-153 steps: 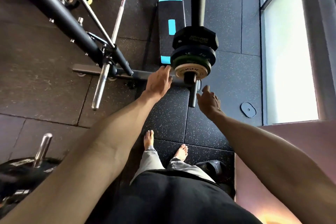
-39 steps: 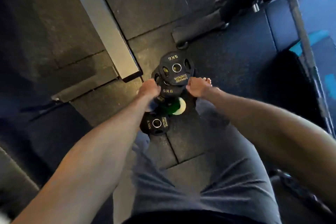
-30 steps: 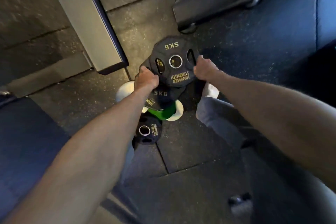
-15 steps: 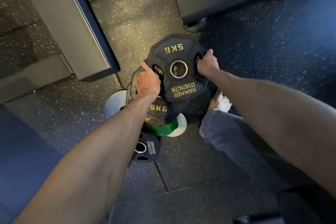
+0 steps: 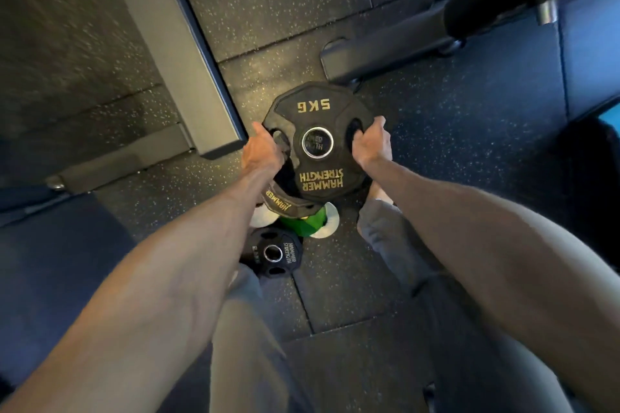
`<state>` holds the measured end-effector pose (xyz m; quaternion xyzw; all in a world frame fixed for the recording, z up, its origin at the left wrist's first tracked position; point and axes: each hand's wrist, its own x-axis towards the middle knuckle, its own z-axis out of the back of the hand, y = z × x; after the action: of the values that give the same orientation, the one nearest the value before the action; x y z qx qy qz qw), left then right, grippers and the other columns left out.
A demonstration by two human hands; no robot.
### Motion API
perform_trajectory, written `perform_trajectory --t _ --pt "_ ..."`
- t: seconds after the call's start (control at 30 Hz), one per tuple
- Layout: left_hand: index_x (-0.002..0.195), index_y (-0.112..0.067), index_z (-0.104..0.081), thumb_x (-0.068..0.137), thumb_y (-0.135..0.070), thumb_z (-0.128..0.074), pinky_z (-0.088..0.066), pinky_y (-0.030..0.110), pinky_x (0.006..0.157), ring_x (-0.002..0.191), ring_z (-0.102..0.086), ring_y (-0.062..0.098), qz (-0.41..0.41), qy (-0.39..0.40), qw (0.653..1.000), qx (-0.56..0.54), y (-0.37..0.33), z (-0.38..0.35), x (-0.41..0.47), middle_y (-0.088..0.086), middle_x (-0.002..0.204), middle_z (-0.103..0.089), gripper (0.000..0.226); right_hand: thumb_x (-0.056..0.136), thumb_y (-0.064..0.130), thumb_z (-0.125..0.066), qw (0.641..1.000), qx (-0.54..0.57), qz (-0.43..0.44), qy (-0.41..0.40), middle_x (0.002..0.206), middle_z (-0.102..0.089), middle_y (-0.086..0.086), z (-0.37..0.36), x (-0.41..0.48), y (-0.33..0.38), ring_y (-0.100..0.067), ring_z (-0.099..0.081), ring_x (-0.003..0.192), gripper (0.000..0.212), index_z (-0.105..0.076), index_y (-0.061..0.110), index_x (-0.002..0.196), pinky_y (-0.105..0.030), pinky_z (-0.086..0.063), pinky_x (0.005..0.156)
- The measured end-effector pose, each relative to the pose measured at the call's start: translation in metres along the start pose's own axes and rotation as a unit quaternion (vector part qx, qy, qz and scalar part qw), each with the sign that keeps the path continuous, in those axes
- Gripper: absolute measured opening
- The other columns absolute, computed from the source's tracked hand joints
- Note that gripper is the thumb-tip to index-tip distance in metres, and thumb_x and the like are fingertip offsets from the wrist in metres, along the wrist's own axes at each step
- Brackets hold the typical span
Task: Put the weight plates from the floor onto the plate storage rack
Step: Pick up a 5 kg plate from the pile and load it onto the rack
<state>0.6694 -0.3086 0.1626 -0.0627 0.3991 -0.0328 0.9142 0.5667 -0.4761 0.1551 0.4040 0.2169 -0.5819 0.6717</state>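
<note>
**Both hands on the top 5 kg plate**

The left hand (image 5: pixel 263 152) and the right hand (image 5: pixel 370 144) each hold one side of a black weight plate (image 5: pixel 318 111) marked "5KG" and "HAMMER STRENGTH" in gold letters. The fingers of each hand curl into a handle slot in the plate, one slot on each side of the steel-ringed centre hole, so both grips are closed on this plate. It sits above a small pile of other plates on the speckled rubber floor (image 5: pixel 453 151); whether it is lifted clear of them or touches the one below cannot be told.

Just under it, towards the person, lies a second black plate (image 5: pixel 285 206) with the same gold lettering on its edge. Below that a green plate (image 5: pixel 307 223) and a pale disc (image 5: pixel 330 221) show at the rim of the pile. A smaller black plate (image 5: pixel 273 253) lies flat on the floor beside the pile, closest to the person.

A grey metal beam (image 5: pixel 174 43) runs along the floor to the left of the pile. A dark equipment foot (image 5: pixel 385 50) rests on the floor beyond the held plate. The person's grey trouser legs (image 5: pixel 379 231) stand on either side of the smaller plate.
</note>
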Motion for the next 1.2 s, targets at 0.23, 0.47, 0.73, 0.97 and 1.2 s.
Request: perform_trajectory --t 0.23,0.47,0.73,0.97,1.2 --pt "0.139 -0.009 -0.039 0.094 -0.014 -0.059 -0.043 0.031 0.097 0.12 -0.057 0.03 0.03 -0.079 0.967 -0.242 -0.057 0.194 -0.144 0.011 0.129 -0.06 0.049 0.088 0.026 -0.064 0.984 0.14 0.096 -0.054 0.121 -0.064 -0.01 0.166 -0.155 0.12 -0.028 -0.057 0.117 0.036 -0.058 0.012 0.121 -0.034 -0.045 0.098" --pt "0.125 -0.009 -0.052 0.093 -0.009 -0.061 -0.039 0.021 0.085 0.102 -0.054 0.012 -0.057 -0.26 0.895 -0.358 -0.138 0.382 -0.273 0.002 0.113 -0.061 0.033 0.082 0.026 -0.067 0.927 0.239 0.265 -0.112 0.107 -0.069 -0.003 0.325 -0.272 0.249 -0.024 -0.06 0.106 0.031 -0.065 0.014 0.11 -0.03 -0.048 0.086" --pt "0.125 -0.02 -0.064 0.083 -0.026 -0.07 -0.048 0.025 0.086 0.105 -0.065 0.016 -0.142 -0.397 0.786 -0.452 -0.22 0.558 -0.294 0.0 0.114 -0.07 0.042 0.083 0.027 -0.066 0.85 0.312 0.385 -0.175 0.107 -0.069 -0.001 0.452 -0.328 0.399 -0.021 -0.059 0.105 0.034 -0.068 0.013 0.114 -0.024 -0.043 0.08" --pt "0.129 -0.024 -0.064 0.084 -0.024 -0.067 -0.047 0.026 0.085 0.102 -0.065 0.015 -0.274 -0.44 0.724 -0.456 -0.317 0.693 -0.252 -0.004 0.11 -0.071 0.045 0.08 0.028 -0.071 0.785 0.376 0.432 -0.237 0.095 -0.072 0.001 0.535 -0.31 0.533 -0.021 -0.067 0.092 0.028 -0.074 0.015 0.105 -0.027 -0.05 0.073" --pt "0.128 -0.027 -0.063 0.086 -0.027 -0.067 -0.043 0.015 0.076 0.094 -0.06 0.002 -0.377 -0.374 0.681 -0.504 -0.437 0.835 -0.182 -0.014 0.105 -0.067 0.042 0.072 0.046 -0.07 0.755 0.427 0.396 -0.302 0.1 -0.073 0.001 0.621 -0.272 0.676 -0.023 -0.069 0.092 0.046 -0.073 0.015 0.106 -0.035 -0.06 0.08"
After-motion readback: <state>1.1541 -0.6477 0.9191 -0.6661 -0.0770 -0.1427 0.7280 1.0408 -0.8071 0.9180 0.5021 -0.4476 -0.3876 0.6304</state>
